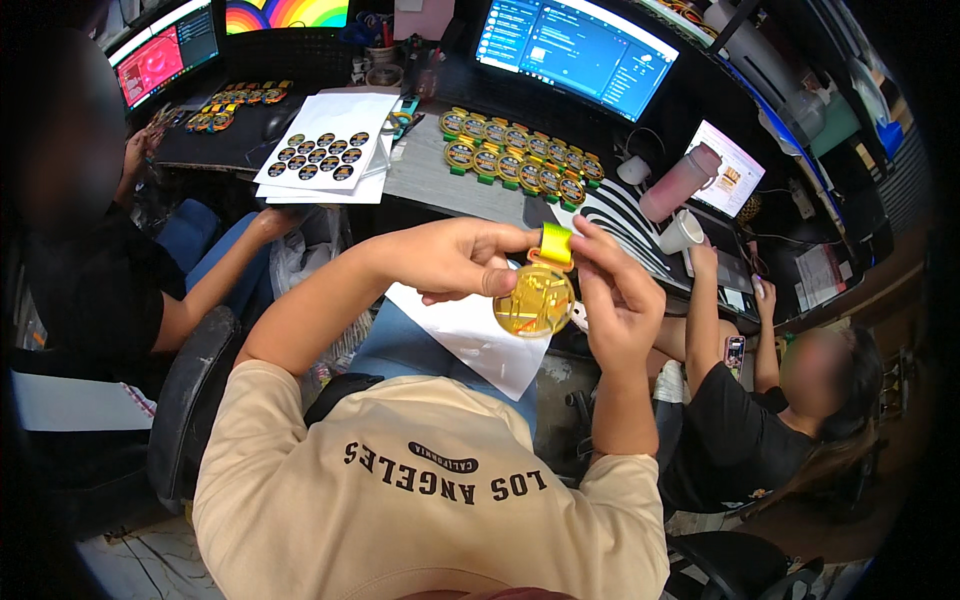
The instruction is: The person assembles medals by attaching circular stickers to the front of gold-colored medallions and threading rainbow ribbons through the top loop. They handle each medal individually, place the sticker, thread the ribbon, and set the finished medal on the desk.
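A shiny gold medal (535, 302) with a yellow-green ribbon (556, 243) hangs in front of my chest, held up between both hands. My left hand (465, 258) is closed, its thumb at the medal's upper left edge and its forefinger reaching the ribbon. My right hand (620, 290) pinches the ribbon from the other side, fingers bent beside the medal. Below them a white sheet of paper (480, 345) lies across my lap. On the desk beyond, several finished-looking medals (515, 160) with dark round faces lie in two rows.
White sheets with round dark stickers (320, 155) lie left of the medals. A monitor (575, 55) stands behind. At right are a pink tumbler (680, 182), a white cup (682, 232) and a laptop (725, 170). One person (745, 430) sits at right, another (100, 230) at left.
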Demonstrator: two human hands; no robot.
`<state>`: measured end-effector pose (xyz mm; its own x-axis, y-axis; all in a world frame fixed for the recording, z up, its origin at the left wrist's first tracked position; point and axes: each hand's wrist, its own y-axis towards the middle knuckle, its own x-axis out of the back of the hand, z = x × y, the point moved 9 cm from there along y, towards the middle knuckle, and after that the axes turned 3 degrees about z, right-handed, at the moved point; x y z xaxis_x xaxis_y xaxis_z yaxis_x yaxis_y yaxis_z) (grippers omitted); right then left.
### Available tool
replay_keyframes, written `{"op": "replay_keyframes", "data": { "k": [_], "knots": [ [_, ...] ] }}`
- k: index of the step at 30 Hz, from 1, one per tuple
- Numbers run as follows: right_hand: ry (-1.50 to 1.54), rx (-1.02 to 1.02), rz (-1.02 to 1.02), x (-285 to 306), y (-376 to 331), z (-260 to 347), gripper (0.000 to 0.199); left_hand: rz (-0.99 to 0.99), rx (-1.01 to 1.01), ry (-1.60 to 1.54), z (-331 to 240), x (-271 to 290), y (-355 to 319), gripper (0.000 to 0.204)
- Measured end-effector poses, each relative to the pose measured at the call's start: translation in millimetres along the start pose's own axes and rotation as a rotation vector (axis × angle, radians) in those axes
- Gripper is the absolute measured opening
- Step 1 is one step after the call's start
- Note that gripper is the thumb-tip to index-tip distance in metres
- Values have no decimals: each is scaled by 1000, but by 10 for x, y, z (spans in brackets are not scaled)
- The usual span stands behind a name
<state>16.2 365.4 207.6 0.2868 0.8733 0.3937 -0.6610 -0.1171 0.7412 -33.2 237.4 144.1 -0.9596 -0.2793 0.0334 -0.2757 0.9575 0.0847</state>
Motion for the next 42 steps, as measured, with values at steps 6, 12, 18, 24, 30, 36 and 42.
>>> {"op": "replay_keyframes", "data": {
  "k": [6, 12, 18, 24, 30, 36, 42],
  "knots": [
    [15, -209, -45, -212, -231, -116, 47, -87, 22, 11, 49, 109, 35, 70],
    [302, -275, -45, -324, -138, -345, 40, -84, 17, 1, 123, 148, 16, 70],
    [469, -314, 0, -401, -75, -474, 42, -89, 32, -17, 214, 213, 39, 64],
    [618, -419, -86, -413, -181, -632, 43, -111, 42, -55, 246, 274, 54, 61],
    [711, -531, -129, -428, -346, -796, 21, -89, 37, -82, 277, 313, 77, 63],
    [749, -520, -204, -415, -373, -835, 18, -126, 1, -111, 300, 304, 70, 65],
    [722, -521, -215, -431, -384, -847, 17, -108, -38, -123, 315, 310, 61, 65]
  ]
}}
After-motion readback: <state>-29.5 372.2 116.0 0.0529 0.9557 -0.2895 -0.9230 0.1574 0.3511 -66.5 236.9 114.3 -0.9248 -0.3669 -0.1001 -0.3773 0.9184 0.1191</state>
